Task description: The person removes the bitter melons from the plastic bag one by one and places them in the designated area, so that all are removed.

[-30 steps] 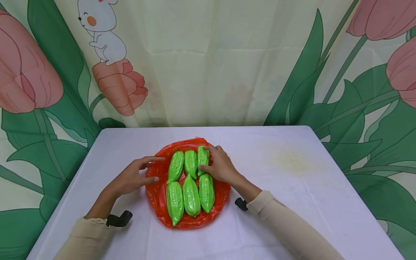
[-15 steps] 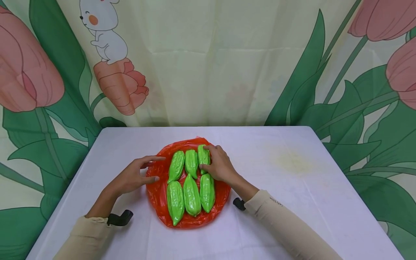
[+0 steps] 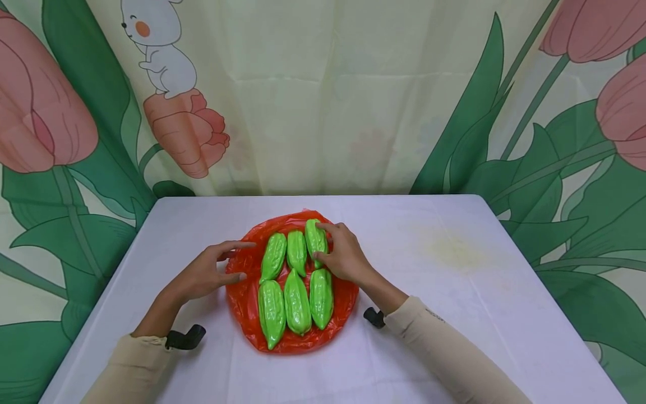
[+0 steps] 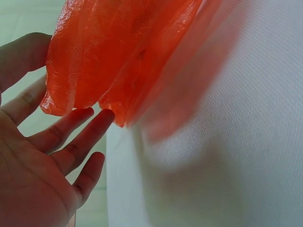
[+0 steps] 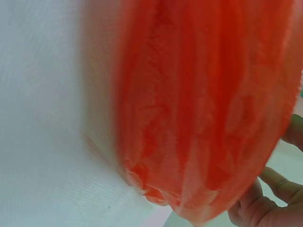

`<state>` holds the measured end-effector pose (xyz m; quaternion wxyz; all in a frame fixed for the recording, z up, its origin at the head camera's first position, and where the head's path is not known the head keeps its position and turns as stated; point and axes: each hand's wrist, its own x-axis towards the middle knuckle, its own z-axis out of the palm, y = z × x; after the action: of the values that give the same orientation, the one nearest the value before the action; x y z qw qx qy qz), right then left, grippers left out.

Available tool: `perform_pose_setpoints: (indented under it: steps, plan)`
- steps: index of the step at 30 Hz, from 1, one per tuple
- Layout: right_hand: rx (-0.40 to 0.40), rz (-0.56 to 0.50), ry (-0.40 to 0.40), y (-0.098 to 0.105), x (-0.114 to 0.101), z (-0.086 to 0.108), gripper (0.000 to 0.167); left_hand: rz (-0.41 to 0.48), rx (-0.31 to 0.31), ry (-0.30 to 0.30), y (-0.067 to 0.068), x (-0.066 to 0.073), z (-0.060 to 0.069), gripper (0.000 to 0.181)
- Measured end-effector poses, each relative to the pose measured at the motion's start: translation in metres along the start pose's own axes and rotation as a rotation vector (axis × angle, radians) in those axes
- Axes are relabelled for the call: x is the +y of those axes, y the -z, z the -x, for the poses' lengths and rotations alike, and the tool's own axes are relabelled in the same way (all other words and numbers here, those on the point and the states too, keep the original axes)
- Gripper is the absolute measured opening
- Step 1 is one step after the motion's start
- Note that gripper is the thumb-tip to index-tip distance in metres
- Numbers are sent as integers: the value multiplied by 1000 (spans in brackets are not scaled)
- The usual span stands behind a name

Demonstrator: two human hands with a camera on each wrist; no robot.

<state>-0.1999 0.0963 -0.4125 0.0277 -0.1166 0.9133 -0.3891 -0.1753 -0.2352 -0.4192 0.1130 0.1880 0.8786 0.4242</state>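
Across the white-covered table [image 3: 434, 314] in front of you, faint creases run through the cloth, and a pale yellowish stain [image 3: 456, 251] marks it to your right. Beyond the far edge a cream curtain [image 3: 323, 112] fills the background, printed with pink tulips [image 3: 45, 95] and broad green leaves [image 3: 464, 118] on both sides; at upper left a white rabbit [image 3: 171, 62] sits on an orange carrot [image 3: 174, 134].

Near the middle of the table, a little left, you have a round spread of shiny red plastic [image 3: 242, 306], its rim crinkled. Six glossy green vegetables lie on it in two rows of three. Your right hand [image 3: 348, 255] pinches the far-right vegetable [image 3: 315, 241] between thumb and fingers; the other five vegetables [image 3: 297, 303] lie beside and below it. Your left hand [image 3: 204, 272] is at the left rim, thumb and fingers spread well apart and gripping nothing; whether its fingertips touch the plastic, you cannot tell. Beige sleeves [image 3: 449, 353] cover both your forearms.
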Motion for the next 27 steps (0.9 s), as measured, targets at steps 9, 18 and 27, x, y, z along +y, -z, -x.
perform_pose_setpoints:
  steps: [9, 18, 27]
  plan:
    - [23, -39, -3, 8, -2, 3, 71, -18, -2, 55, 1, 3, -2, 65]
    - [58, -44, 2, 17, 3, 4, 70, -27, 0, 42, 0, 3, -3, 65]
    - [81, -87, -28, 29, 7, 4, 71, -33, 9, 38, -1, -1, -5, 67]
